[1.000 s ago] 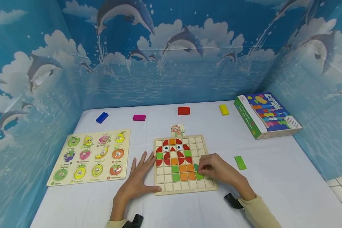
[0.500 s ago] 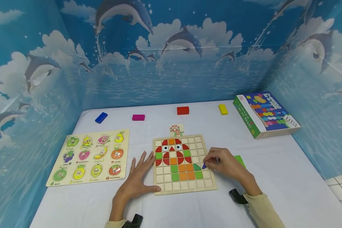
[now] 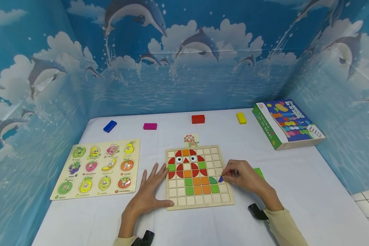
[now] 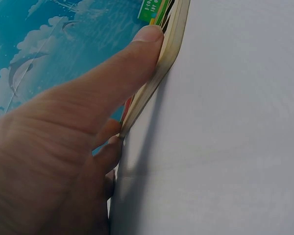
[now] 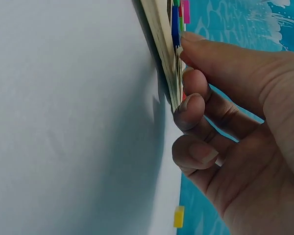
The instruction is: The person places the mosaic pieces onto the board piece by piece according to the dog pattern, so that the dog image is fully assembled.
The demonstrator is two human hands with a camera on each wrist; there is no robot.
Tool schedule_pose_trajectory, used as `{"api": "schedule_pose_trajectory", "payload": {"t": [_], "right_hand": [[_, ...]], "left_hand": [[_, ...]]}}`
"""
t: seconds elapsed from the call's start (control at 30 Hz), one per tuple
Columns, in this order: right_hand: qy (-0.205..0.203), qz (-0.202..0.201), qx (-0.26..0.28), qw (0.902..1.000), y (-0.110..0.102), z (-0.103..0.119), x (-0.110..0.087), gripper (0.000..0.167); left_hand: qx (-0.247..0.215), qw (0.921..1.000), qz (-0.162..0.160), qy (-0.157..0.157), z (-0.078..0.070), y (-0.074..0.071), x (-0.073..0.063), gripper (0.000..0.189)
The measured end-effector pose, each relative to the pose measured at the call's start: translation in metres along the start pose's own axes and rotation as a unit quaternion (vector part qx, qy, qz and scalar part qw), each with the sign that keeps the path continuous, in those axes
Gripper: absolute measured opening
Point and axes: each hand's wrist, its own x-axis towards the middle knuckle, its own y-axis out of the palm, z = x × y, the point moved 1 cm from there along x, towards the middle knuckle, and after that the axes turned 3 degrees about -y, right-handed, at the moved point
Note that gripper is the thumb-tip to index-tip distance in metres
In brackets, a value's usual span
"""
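Observation:
The wooden grid board [image 3: 182,202] lies in front of me, bearing a bird-like picture of red, green, orange and white-eyed tiles. My right hand [image 3: 245,175] is at its right side, thumb and forefinger pinching a small blue quarter-round tile [image 3: 220,179] in a cell beside the green quarter-round tile [image 3: 213,180]. In the right wrist view the blue tile [image 5: 175,28] stands at the thumb tip, the other fingers curled. My left hand [image 3: 149,194] is spread along the board's left edge; its thumb [image 4: 147,41] rests on the near left corner.
A small pattern card [image 3: 191,140] touches the board's far edge. Left lies a fruit puzzle board [image 3: 104,184]. Blue [image 3: 110,126], magenta [image 3: 150,126], red [image 3: 198,119] and yellow [image 3: 241,118] blocks line the back. A game box [image 3: 289,124] and green block [image 3: 259,173] are right.
My right hand has shifted right from the green quarter-round tile, uncovering it, to the cell beside it, where the blue tile now shows. It now partly covers the green block. The left hand stays.

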Motion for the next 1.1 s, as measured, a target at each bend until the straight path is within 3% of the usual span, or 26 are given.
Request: {"api": "schedule_pose_trajectory", "payload": {"t": [0.5,0.83,1.1], "right_hand": [[-0.001,0.017,0.006,0.9998,0.0001,-0.0018,0.0006,0.012],[-0.059,0.034,0.032,0.9972,0.0041,-0.0088,0.0003,0.023],[-0.057,0.035,0.041,0.9969,0.0036,-0.0072,-0.0004,0.02]], "left_hand": [[-0.001,1.0,0.0,0.001,0.0008,0.0,0.0004,0.124],[0.002,1.0,0.0,-0.002,0.0016,0.0007,0.0006,0.124],[-0.002,1.0,0.0,0.003,0.001,0.0002,0.0005,0.123]]}}
